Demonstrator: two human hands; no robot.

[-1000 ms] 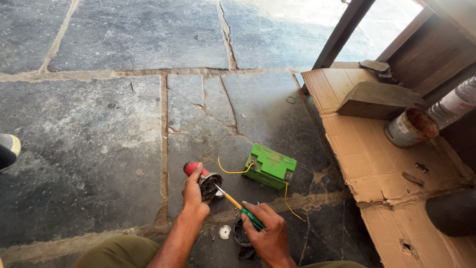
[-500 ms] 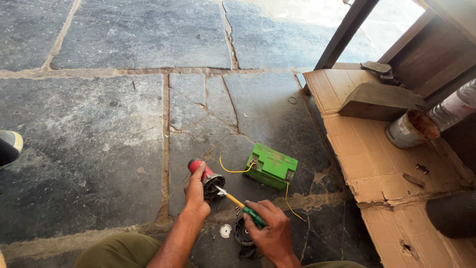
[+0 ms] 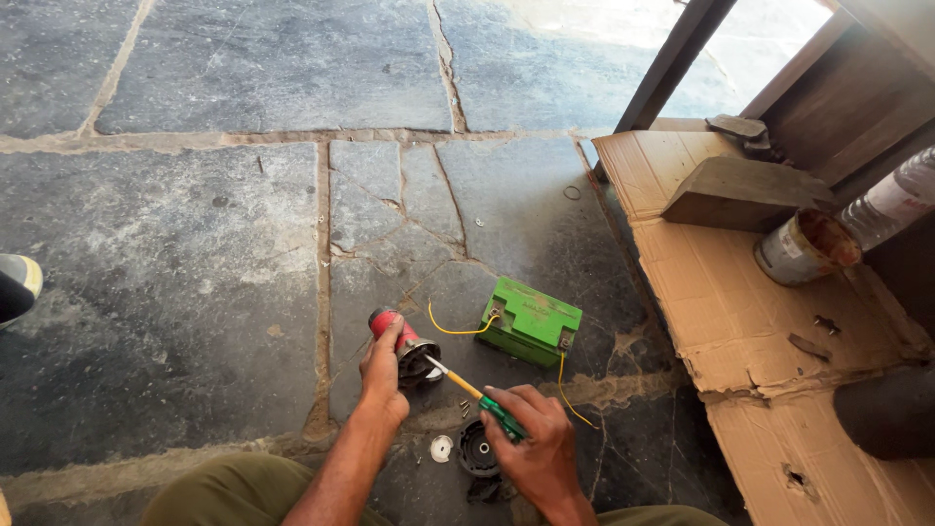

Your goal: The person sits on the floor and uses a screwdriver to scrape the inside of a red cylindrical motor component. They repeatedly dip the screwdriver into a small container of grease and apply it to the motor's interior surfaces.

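On the stone floor [image 3: 195, 253], our left hand [image 3: 382, 375] clamps a red-capped motor [image 3: 401, 343]; our right hand [image 3: 531, 443] grips a green-handled screwdriver [image 3: 479, 397] against it, green battery [image 3: 531, 319] beside, cardboard [image 3: 721, 321] rightward.

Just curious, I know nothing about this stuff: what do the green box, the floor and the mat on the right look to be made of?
Green box: probably moulded plastic, smooth with a slight sheen. Floor: grey stone slabs, rough and matt, with pale mortar joints. Mat: brown corrugated cardboard, dull, with torn edges and creases.
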